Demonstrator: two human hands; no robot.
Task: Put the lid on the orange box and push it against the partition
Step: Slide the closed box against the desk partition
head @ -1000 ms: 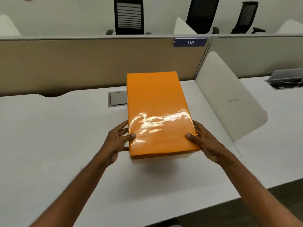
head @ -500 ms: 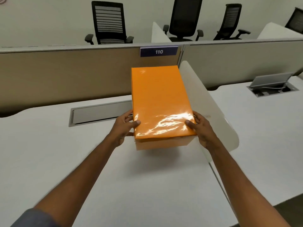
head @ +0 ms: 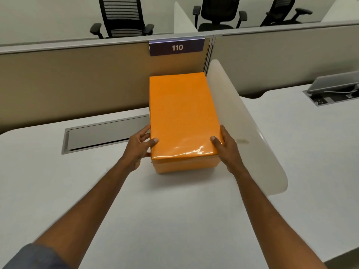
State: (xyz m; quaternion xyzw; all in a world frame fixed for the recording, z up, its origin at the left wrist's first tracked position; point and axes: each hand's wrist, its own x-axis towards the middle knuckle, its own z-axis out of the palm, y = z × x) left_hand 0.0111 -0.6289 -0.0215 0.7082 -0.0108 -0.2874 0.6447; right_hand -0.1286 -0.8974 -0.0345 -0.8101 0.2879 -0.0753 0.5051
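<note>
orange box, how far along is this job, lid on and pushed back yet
Done: the lid sits on the orange box. In hand: the left hand and right hand grip its near corners, and its far end looks at or very near the partition. Left: confirm contact, which this view hides, then let go.

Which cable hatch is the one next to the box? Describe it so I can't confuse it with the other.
Start at the tan partition with the 110 sign. On the white desk below, left of the orange box, lies a long grey cable hatch. Its lid is flat; the other hatch, beyond the white divider, is propped open.
</note>
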